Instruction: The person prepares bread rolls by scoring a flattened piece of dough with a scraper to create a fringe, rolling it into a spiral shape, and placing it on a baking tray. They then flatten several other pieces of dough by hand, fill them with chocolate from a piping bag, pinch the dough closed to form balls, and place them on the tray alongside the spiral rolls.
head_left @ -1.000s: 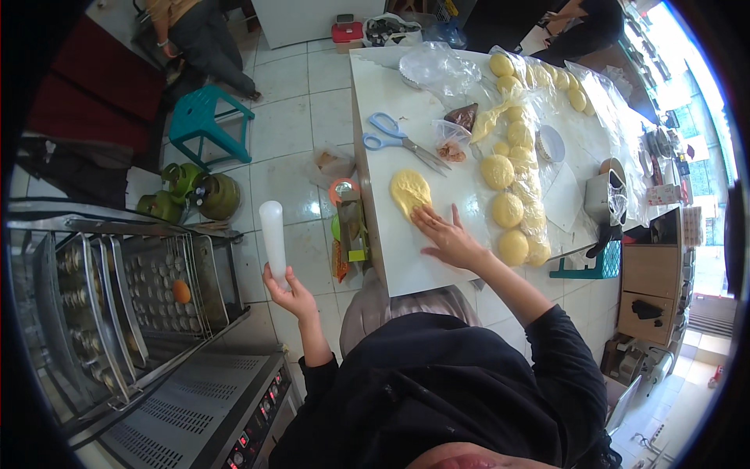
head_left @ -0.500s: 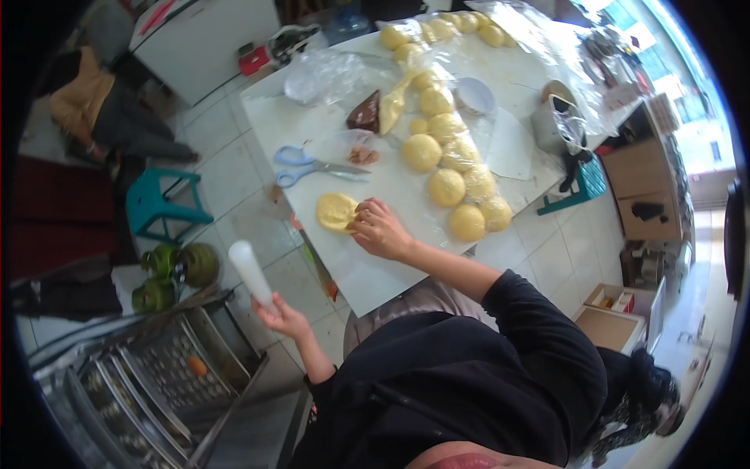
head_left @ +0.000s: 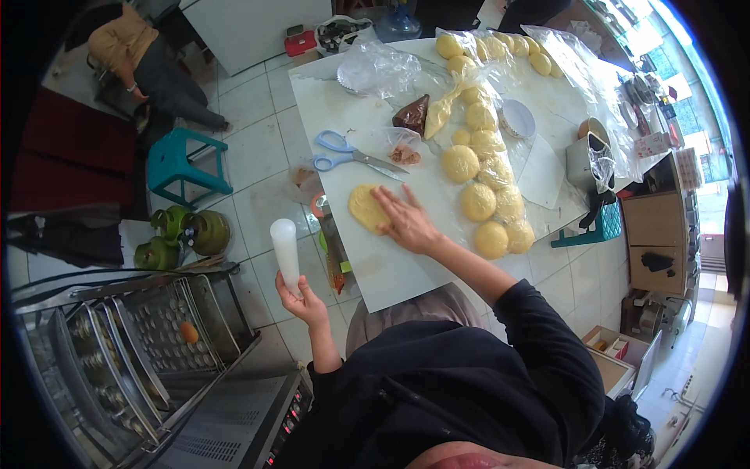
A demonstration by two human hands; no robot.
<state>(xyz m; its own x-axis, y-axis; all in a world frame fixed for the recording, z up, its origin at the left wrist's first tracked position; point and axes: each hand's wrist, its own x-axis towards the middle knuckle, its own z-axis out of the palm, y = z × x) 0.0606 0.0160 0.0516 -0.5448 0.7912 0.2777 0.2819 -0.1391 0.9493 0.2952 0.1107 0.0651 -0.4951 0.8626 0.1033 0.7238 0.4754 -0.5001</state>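
Note:
My left hand [head_left: 301,301] holds a white rolling pin [head_left: 283,246] upright off the left edge of the white work table [head_left: 398,277]. My right hand [head_left: 402,215] lies with outstretched fingers on a flattened oval of yellow dough [head_left: 361,209]. Beyond it are blue-handled scissors [head_left: 336,156], a clear bag with a pinkish-brown filling [head_left: 404,154], a dark brown piping bag [head_left: 412,113] and a pale yellow one [head_left: 441,113]. Rows of round dough balls [head_left: 478,202] line the right of my work spot, many under clear plastic.
Left are a teal stool [head_left: 187,156], green gas cylinders [head_left: 207,233], a tray rack [head_left: 105,367] and an oven [head_left: 226,426]. A person [head_left: 133,47] is at upper left, another [head_left: 527,12] beyond the table. Right are a grey container [head_left: 582,164] and cabinets [head_left: 652,227].
My right fingers, curled at the dough's edge half a second ago, are now stretched across it. My left hand still holds the pin. The whole view has shifted as my head moved.

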